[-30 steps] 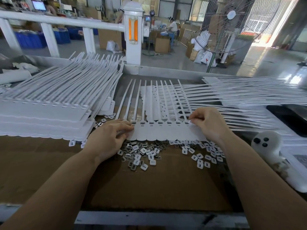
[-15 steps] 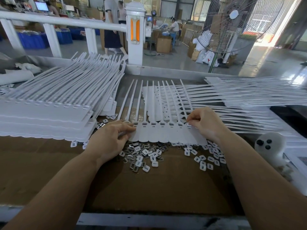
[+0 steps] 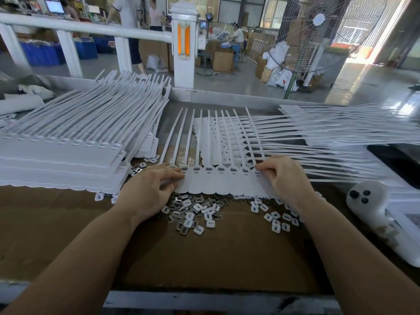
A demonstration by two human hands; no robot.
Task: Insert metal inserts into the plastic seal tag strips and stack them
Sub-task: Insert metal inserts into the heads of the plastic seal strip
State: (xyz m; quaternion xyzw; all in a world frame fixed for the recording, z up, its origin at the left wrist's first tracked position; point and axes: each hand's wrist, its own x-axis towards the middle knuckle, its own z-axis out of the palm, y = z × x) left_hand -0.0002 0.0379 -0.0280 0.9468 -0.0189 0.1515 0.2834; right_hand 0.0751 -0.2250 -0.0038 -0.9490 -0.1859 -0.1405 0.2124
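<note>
A white plastic seal tag strip (image 3: 218, 180) lies flat at the table's centre, its thin tails pointing away from me. My left hand (image 3: 150, 192) rests on the strip's left end, fingers reaching onto the tags. My right hand (image 3: 284, 178) has its fingertips curled and pressing at the slot of the rightmost tags; whether it pinches an insert is hidden. A heap of small metal inserts and white caps (image 3: 193, 212) lies just in front of the strip, partly under my left hand. A tall stack of strips (image 3: 68, 155) sits at the left.
Another spread of white strips (image 3: 341, 130) fans out at the right. A white device with black buttons (image 3: 372, 205) lies at the right edge. The table has brown cardboard (image 3: 204, 258) in front and a metal rim (image 3: 227, 98) behind. A fan (image 3: 318, 30) and people stand beyond.
My right hand has shifted slightly left along the strip's slots. My left hand has stayed on the left end. The view has tilted a little.
</note>
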